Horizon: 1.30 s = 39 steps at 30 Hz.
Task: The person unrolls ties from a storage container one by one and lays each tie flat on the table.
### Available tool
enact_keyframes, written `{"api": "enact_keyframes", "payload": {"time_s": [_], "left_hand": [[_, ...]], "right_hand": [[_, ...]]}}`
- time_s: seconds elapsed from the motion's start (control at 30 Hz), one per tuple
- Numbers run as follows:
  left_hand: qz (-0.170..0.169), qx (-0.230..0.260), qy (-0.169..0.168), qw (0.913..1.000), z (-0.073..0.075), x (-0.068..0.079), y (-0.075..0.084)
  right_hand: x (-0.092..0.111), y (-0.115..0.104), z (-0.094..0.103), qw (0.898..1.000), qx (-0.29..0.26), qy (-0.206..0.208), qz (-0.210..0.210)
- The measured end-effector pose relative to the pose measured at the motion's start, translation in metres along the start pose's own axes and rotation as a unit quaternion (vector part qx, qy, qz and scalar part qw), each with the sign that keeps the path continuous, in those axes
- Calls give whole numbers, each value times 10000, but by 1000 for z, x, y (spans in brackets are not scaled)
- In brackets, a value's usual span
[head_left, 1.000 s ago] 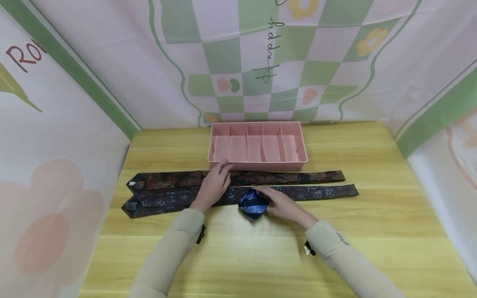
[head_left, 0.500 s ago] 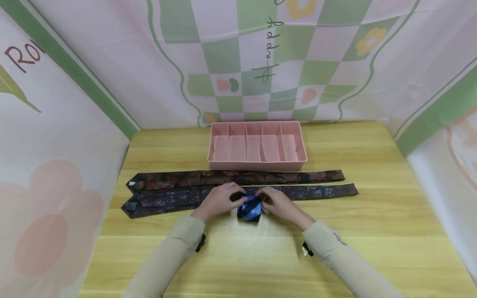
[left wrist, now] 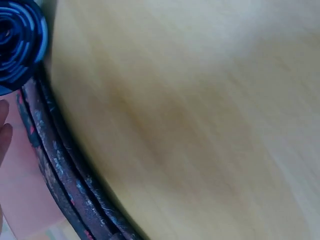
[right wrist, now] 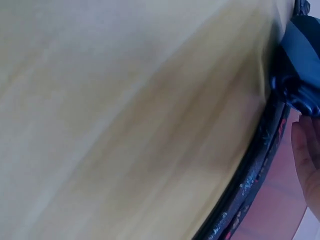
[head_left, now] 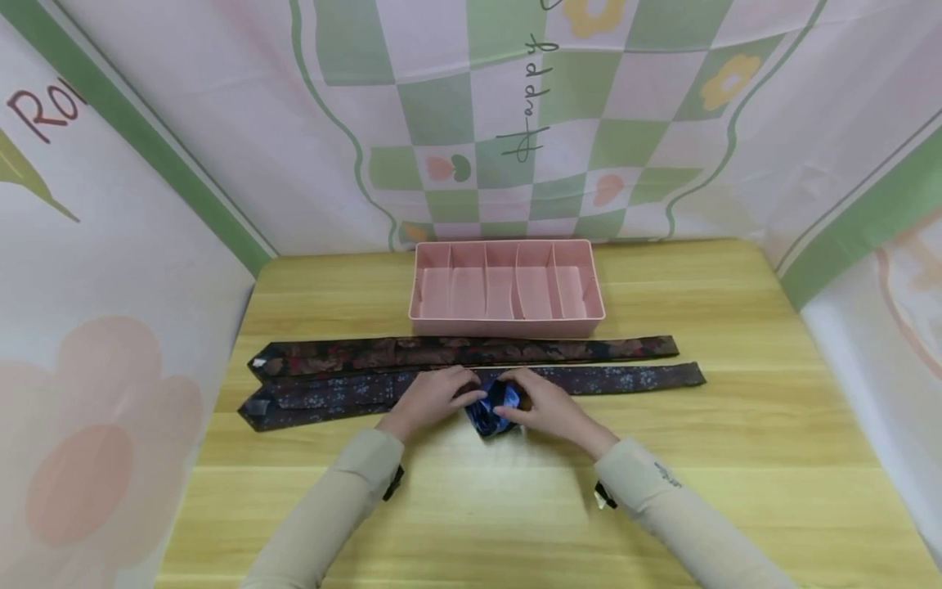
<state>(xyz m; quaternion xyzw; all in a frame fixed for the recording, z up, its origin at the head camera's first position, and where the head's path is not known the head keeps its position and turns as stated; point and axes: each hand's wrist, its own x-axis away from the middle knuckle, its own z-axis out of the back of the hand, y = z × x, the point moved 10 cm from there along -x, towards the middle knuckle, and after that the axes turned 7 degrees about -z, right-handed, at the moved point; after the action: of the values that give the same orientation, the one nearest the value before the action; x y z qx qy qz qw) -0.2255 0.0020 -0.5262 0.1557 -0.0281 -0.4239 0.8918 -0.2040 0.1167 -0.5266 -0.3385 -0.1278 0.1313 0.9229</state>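
A blue striped necktie (head_left: 486, 417), wound into a roll, is between my two hands over the near edge of the lower flat tie. Its spiral end shows as the rolled necktie (left wrist: 17, 45) in the left wrist view. My left hand (head_left: 430, 398) pinches the roll's left side with thumb and fingertips. From the right, my right hand (head_left: 552, 409) holds it with thumb and forefinger curled round it. Just behind lie two flat neckties: a dark one with small blue flowers (head_left: 625, 379) and a brown floral one (head_left: 559, 352).
A pink box (head_left: 508, 329) with several upright dividers stands behind the ties, near the back edge of the wooden table (head_left: 471, 515). A patterned cloth (head_left: 508, 106) hangs behind the table, and more cloth hangs at both sides.
My left hand has come down from beside the pink box to the rolled tie. The roll has been turned between my hands; its stripes now face differently. The flat ties have stayed put.
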Motion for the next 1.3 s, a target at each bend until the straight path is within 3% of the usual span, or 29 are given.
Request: {"api": "enact_keyframes", "payload": {"time_s": [0.1, 0.23, 0.43, 0.53, 0.63, 0.77, 0.9, 1.2, 1.3], "left_hand": [[-417, -419, 264, 9979, 2, 2, 9], [-952, -843, 753, 9890, 10, 7, 19], [-1806, -1398, 1395, 9635, 23, 12, 38], [-2185, -1614, 1454, 9513, 24, 12, 49], [-2450, -1587, 1264, 9481, 21, 10, 59], [-2423, -1362, 895, 9564, 17, 6, 65], [-2210, -1287, 819, 9633, 19, 3, 66], [-2337, -1592, 1008, 9539, 18, 10, 67], [-2425, -1804, 1022, 9477, 15, 16, 65]], "right_hand": [[1, 0, -5, 10000, -4, -92, 14], [1, -2, -10, 9998, 88, -161, 77], [1, -5, -12, 9993, 216, -158, 245], [0, -7, -11, 9991, 125, -131, 394], [-1, -8, -11, 9990, -5, -165, 420], [-1, -9, -12, 9987, -109, -290, 398], [-1, -7, -13, 9986, -110, -333, 388], [0, -4, -10, 9990, -77, -219, 379], [2, -7, -10, 9979, -14, -223, 603]]}}
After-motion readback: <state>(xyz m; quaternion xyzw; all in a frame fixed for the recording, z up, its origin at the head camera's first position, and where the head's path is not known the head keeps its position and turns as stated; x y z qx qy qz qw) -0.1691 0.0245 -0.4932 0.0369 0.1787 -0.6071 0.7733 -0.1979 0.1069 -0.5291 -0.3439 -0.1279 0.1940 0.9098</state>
